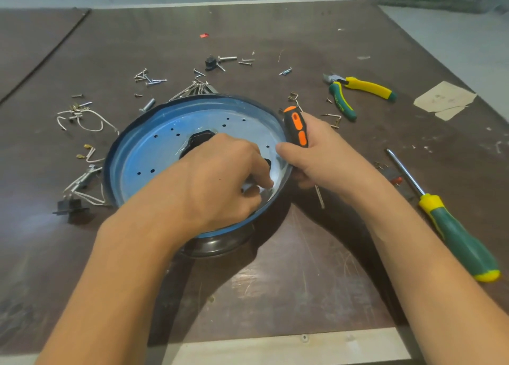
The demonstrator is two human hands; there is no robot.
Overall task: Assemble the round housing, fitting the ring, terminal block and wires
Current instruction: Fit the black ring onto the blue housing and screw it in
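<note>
Inside the housing (154, 155), the left hand (217, 171) pinches a small metal part (249, 186).
Just outside, the right hand (322, 155) grips a screwdriver (296, 127); a fumbled pinch could drop the part.

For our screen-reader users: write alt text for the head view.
A person's left hand reaches into a round blue housing on a brown table; the right hand grips an orange-and-black screwdriver. Screws, wires, pliers and a green screwdriver lie around.
</note>
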